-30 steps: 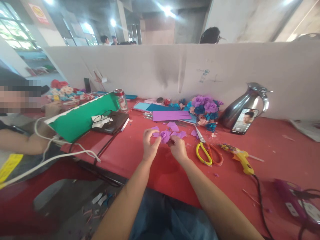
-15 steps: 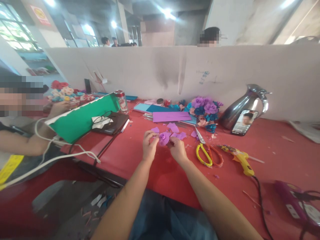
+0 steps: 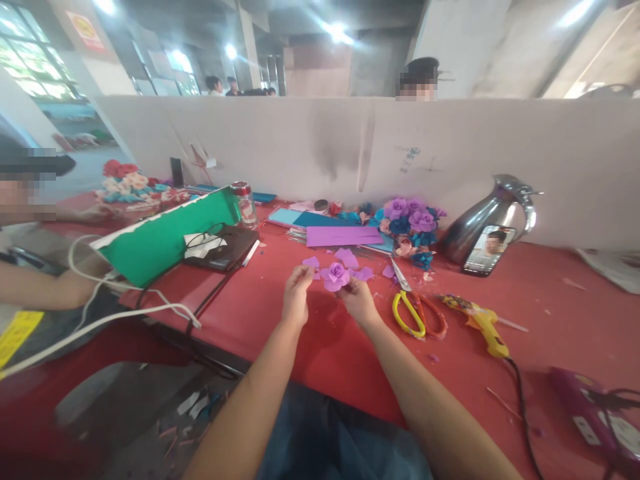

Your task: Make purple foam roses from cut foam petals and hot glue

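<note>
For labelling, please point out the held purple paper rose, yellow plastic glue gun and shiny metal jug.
Purple paper rose (image 3: 337, 274), head view: central petals.
Yellow glue gun (image 3: 484, 323), head view: body.
Shiny metal jug (image 3: 474, 219), head view: body.

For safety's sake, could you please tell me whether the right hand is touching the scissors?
Apart: the head view shows a strip of red tabletop between the right hand and the scissors.

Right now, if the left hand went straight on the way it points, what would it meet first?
Probably the loose purple paper just beyond the left hand. Its height above the table is unclear, so it might pass over instead.
</note>
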Demonstrator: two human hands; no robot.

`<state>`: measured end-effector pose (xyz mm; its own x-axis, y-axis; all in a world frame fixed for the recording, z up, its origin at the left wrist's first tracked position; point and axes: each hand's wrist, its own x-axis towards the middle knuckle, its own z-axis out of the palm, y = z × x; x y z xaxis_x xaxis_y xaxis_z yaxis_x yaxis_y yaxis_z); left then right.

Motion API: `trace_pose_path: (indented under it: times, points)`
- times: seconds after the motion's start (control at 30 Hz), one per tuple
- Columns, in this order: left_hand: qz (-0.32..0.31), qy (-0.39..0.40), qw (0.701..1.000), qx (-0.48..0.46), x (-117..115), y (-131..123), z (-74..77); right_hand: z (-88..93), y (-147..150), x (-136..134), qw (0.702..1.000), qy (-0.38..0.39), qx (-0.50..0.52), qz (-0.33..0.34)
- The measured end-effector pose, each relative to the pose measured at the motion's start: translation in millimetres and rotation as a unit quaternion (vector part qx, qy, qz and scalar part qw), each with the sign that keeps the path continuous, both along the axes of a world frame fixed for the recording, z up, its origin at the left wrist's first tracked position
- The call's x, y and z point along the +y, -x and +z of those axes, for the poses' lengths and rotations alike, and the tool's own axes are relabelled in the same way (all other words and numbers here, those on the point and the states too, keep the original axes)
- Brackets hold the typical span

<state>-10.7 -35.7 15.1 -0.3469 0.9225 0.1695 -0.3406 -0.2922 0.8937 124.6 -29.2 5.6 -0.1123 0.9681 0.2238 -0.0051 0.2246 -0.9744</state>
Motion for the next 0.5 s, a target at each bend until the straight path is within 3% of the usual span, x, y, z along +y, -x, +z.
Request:
trace_pose_path:
  times: [0.23, 0.37, 0.5]
  points:
    - [-0.072, -0.02, 0.997, 0.031, -4.7, -1.2, 2.5, -2.2, -2.0, 1.8, 0.999, -0.044, -0.012, 0.002]
    - [-0.074, -0.046, 0.995, 0.052, -5.0, -1.2, 4.7, 3.3, -1.8, -1.8, 0.997, -0.062, -0.047, -0.005]
    - [-0.058, -0.019, 0.997, 0.054, -5.4, -1.8, 4.8, 7.5, -2.1, -4.8, 0.993, -0.06, -0.092, -0.034]
